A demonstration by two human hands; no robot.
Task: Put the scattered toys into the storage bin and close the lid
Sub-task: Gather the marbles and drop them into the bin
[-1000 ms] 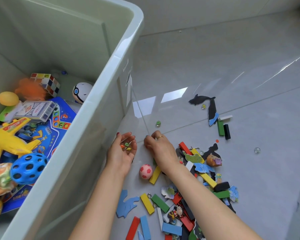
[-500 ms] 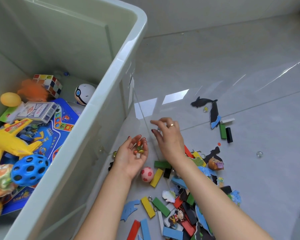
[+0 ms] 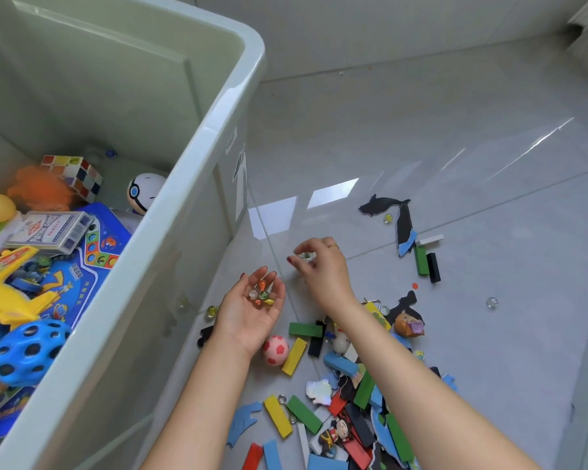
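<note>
My left hand (image 3: 252, 308) is cupped palm up just right of the pale green storage bin (image 3: 197, 154), with several glass marbles (image 3: 261, 294) lying in the palm. To its upper right my right hand (image 3: 321, 266) pinches one clear marble (image 3: 306, 255) between thumb and fingertips, a little above the floor. Scattered toys lie on the grey tiles under and beside my forearms: coloured blocks (image 3: 302, 415), a pink ball (image 3: 276, 350), foam animal shapes (image 3: 386, 205) and small figures (image 3: 408, 325). The bin holds a yellow plane (image 3: 7, 293), a blue holed ball (image 3: 28, 351) and a puzzle cube (image 3: 73, 176). No lid is in view.
Loose marbles sit on the floor: one at the bin's foot (image 3: 211, 312), one by the black whale shape (image 3: 388, 218), one far right (image 3: 492, 302). Green and black blocks (image 3: 426, 264) lie to the right. A wall runs along the back.
My right hand has gone forward from the pile and picked up a marble from the floor. My left hand has turned palm up with marbles in it.
</note>
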